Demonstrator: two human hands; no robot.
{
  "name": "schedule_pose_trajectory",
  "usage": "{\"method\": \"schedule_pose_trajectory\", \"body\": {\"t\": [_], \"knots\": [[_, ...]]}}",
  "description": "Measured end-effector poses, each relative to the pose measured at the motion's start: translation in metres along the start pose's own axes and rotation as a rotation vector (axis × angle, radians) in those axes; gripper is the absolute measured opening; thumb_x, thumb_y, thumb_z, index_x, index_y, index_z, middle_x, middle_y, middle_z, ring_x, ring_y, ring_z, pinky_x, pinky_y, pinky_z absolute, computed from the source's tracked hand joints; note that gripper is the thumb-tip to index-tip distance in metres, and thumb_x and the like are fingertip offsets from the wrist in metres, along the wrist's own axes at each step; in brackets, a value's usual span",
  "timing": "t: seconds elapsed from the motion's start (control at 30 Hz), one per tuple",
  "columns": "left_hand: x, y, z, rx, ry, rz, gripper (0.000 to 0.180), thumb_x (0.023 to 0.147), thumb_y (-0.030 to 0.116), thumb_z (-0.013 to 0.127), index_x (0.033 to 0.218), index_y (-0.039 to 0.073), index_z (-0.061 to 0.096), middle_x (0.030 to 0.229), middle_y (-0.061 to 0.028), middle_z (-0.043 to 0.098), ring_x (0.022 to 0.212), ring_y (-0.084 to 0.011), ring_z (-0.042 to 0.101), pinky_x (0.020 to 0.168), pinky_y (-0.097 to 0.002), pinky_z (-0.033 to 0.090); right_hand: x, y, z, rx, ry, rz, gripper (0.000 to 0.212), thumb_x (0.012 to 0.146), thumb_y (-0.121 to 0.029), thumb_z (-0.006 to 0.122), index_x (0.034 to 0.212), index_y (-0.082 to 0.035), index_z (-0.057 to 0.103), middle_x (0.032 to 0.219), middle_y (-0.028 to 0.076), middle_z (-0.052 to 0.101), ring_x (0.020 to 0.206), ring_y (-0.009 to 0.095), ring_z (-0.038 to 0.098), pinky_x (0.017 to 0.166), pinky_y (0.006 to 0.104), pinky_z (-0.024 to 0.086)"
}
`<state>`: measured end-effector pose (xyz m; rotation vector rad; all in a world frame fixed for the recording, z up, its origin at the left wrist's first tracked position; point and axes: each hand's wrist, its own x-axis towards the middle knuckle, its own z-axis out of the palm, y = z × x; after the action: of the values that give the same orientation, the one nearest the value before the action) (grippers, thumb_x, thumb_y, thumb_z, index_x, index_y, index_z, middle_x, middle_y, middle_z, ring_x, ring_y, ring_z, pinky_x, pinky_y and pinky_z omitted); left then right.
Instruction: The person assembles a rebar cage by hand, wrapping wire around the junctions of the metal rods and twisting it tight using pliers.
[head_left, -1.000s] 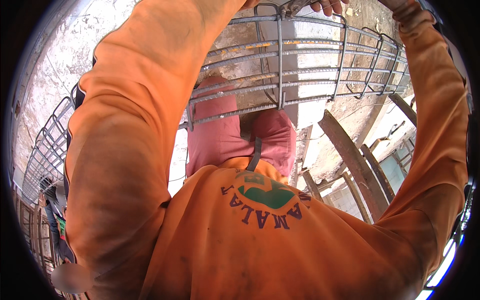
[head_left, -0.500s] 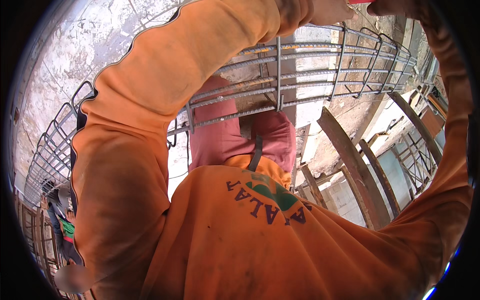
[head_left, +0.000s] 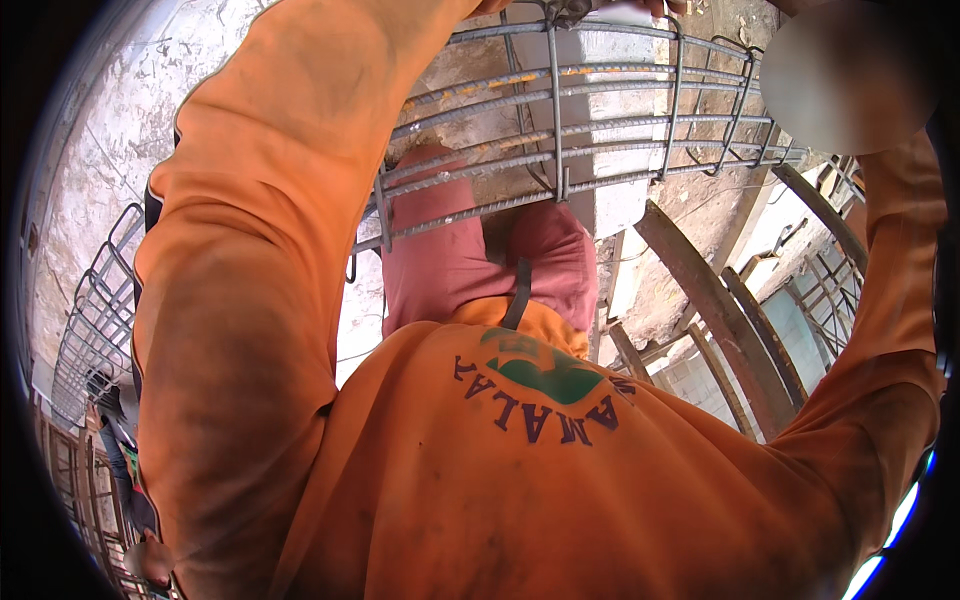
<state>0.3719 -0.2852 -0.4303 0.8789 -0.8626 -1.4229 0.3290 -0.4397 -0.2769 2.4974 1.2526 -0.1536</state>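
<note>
A rebar cage (head_left: 560, 130) of ribbed steel bars with square stirrups runs across in front of me. My left hand (head_left: 490, 6) shows only as a sliver at the top edge, beside the cage's upper bars; its fingers are out of the picture. A small dark metal piece (head_left: 570, 10) sits at the top of a stirrup close by, too cut off to name. On the right my sleeve (head_left: 900, 200) rises toward a blurred patch that covers the forearm. Some fingertips (head_left: 665, 6) peek in at the top edge, probably of my right hand; what they hold is hidden.
Curved brown beams (head_left: 710, 310) slant across the lower right of the cage. At far left stands another bent-bar cage (head_left: 95, 320), with a person (head_left: 115, 420) near it. A stained pale surface (head_left: 110, 130) lies at the upper left.
My left arm has swung left and my left hand has mostly left the top edge. My right forearm has shifted lower. The red thing between the hands is no longer in view.
</note>
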Motion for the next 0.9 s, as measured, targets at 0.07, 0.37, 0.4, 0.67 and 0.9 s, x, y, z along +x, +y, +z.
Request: {"method": "schedule_pose_trajectory", "body": {"t": [0.07,0.37,0.4,0.67,0.9], "knots": [[-0.007,-0.002,0.009,-0.027,0.053,0.103,0.035,0.080,0.022,0.075,0.103,0.000,0.062,0.085,-0.0086,0.067,0.076,-0.0148,0.063,0.068,-0.0266,0.049,0.002,-0.003,-0.009,0.105,-0.094,0.066,0.030,0.071,-0.023,0.073,0.098,-0.009,0.068,0.088,0.007,0.065,0.079,0.028,0.062,0.069,0.0395,0.047],[0.021,-0.008,0.049,0.657,0.468,-0.016,0.030,0.078,0.025,0.067,0.082,-0.005,0.066,0.082,-0.0201,0.068,0.074,-0.0341,0.067,0.068,-0.0395,0.053,0.020,0.002,-0.022,0.390,-1.000,0.518,0.032,0.068,-0.030,0.076,0.089,-0.007,0.069,0.082,0.011,0.067,0.080,0.030,0.064,0.071,0.0418,0.048],[0.025,-0.007,0.037,0.225,0.259,-0.076,0.023,0.080,0.018,0.067,0.082,-0.005,0.067,0.076,-0.0144,0.068,0.062,-0.0228,0.066,0.058,-0.0346,0.053,-0.009,0.010,-0.012,0.208,-0.451,0.064,0.045,0.065,-0.031,0.079,0.103,-0.012,0.067,0.097,0.006,0.065,0.096,0.025,0.061,0.084,0.0400,0.044],[0.009,-0.011,0.008,-0.107,0.076,0.035,0.022,0.085,0.016,0.068,0.094,-0.003,0.064,0.071,-0.0088,0.064,0.060,-0.0185,0.064,0.055,-0.0303,0.054,-0.002,0.008,0.013,-0.103,0.056,-0.061,0.031,0.076,-0.022,0.064,0.105,-0.012,0.060,0.093,0.001,0.057,0.094,0.020,0.057,0.089,0.0358,0.039],[0.014,-0.034,-0.010,-0.245,0.083,0.082,0.022,0.088,0.021,0.066,0.097,0.001,0.061,0.071,-0.0081,0.063,0.061,-0.0192,0.064,0.058,-0.0325,0.052,0.018,0.026,0.075,-0.001,0.028,-0.068,0.016,0.076,-0.020,0.060,0.090,-0.012,0.057,0.083,0.003,0.053,0.087,0.021,0.055,0.084,0.0355,0.040]]}}
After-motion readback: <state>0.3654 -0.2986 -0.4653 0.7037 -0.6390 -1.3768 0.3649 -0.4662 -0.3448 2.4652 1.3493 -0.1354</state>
